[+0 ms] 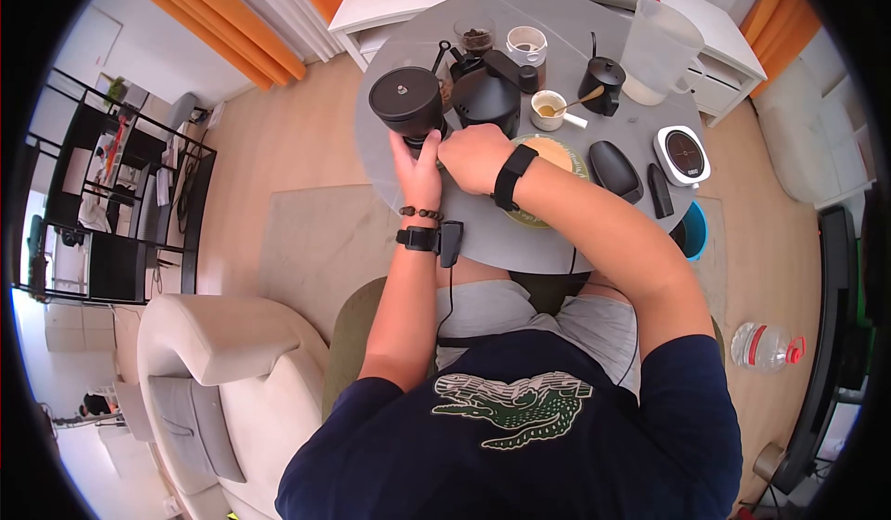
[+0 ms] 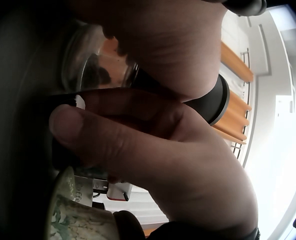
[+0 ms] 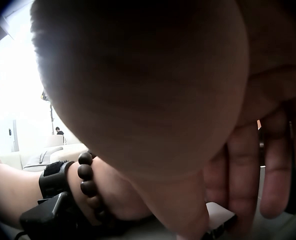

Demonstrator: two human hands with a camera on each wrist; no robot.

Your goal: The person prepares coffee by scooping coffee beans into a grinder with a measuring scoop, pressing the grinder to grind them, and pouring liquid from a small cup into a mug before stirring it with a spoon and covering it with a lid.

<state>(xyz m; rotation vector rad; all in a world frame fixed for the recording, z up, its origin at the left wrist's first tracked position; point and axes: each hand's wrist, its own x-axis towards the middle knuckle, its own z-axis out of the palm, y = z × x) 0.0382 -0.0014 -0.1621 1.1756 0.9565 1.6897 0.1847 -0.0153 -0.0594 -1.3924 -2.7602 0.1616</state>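
Note:
In the head view, a black coffee grinder (image 1: 406,93) with a wide round top stands at the left of the grey table. Below that top my left hand (image 1: 416,162) grips its narrower lower part. Close beside it is my right hand (image 1: 475,156), its back turned up. The left wrist view shows my left thumb and finger (image 2: 113,135) around a dark part with a small white patch, while my right palm (image 2: 173,50) hangs over them. Extended right fingers (image 3: 245,170) show in the right wrist view; their tips are partly hidden. Behind both hands stands a black kettle (image 1: 487,102).
Around the table (image 1: 385,181) are a glass of dark beans (image 1: 476,39), white cup (image 1: 526,45), small pot with a wooden spoon (image 1: 548,111), black pitcher (image 1: 603,84), clear jug (image 1: 661,51) and white timer (image 1: 682,153). A green-rimmed plate (image 1: 531,215) lies under my right forearm.

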